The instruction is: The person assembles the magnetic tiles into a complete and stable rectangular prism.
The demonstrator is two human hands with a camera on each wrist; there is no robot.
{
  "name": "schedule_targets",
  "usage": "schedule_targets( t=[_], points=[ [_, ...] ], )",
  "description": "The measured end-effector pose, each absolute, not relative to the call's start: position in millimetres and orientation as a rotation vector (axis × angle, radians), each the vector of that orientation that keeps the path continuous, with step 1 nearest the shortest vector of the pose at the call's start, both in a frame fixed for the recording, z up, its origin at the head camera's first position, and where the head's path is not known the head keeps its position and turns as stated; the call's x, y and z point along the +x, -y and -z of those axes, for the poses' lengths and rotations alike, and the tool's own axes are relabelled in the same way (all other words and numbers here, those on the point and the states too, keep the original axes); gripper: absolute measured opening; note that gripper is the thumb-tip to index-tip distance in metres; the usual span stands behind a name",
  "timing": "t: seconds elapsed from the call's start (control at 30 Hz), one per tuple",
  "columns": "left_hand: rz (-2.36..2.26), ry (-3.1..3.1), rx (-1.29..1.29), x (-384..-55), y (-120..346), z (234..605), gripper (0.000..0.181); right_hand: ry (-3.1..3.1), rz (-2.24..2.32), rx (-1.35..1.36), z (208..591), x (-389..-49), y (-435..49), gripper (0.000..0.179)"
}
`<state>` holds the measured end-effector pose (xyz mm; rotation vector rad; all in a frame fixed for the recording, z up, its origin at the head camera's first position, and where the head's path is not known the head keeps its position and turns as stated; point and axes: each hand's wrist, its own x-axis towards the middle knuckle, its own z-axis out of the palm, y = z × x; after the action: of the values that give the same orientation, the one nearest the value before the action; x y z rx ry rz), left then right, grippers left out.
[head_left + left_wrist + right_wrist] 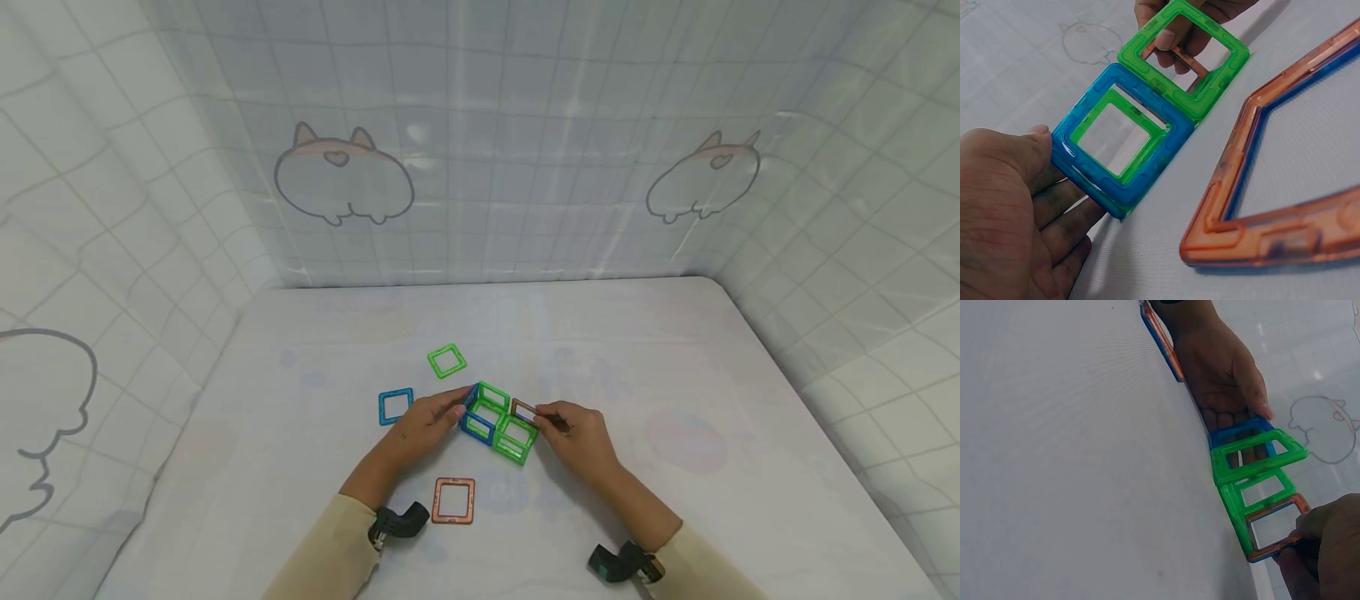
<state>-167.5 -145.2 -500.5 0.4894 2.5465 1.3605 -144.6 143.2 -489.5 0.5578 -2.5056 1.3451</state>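
Blue and green magnetic tiles form a joined structure in the middle of the table, a blue upright tile (1113,185) at its front left and a green upright tile (1230,87) at its front right. My left hand (423,431) lies along the structure's left side. Its thumb tip touches the blue edge and its extended fingers reach behind the blue tile. Between thumb and fingers, my right hand (581,437) pinches an orange tile (1272,549) at the structure's right end. That tile stands on edge against the green part.
A loose orange tile (453,519) lies in front of the structure, near the left wrist. A blue tile (382,409) lies left of my left hand, and a green one (434,367) behind it. Gridded curtains (525,167) surround the white table (637,350).
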Motion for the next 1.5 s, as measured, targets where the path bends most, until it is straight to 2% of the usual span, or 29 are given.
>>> schedule_targets(
  t=[0.67,0.8,0.9,1.03,1.2,1.33,1.5],
  points=[
    [-1.370,-2.530,0.452,-165.2,143.0,497.5,0.050,2.517,-1.418,0.548,487.6,-143.7,-141.7,0.014],
    [-1.291,-2.601,0.460,-165.0,140.7,499.4,0.057,2.489,-1.418,0.557,485.3,-145.9,-145.6,0.015],
    [-1.244,-2.658,0.481,-165.2,139.3,501.2,0.061,2.469,-1.432,0.552,483.3,-158.1,-149.5,0.015],
    [-1.218,-2.702,0.478,-164.9,138.2,502.1,0.062,2.613,-1.549,0.578,482.7,-192.5,-149.4,0.015],
    [-1.175,-2.708,0.474,-164.4,136.2,500.2,0.062,2.934,-1.607,0.787,486.8,-235.5,-136.0,0.024],
    [-1.148,-2.698,0.504,-165.2,132.0,499.4,0.063,3.006,-1.560,0.977,486.0,-248.5,-122.0,0.030],
    [-1.142,-2.681,0.515,-166.2,125.0,497.4,0.067,3.005,-1.477,1.089,484.7,-251.6,-113.6,0.029]
  ],
)
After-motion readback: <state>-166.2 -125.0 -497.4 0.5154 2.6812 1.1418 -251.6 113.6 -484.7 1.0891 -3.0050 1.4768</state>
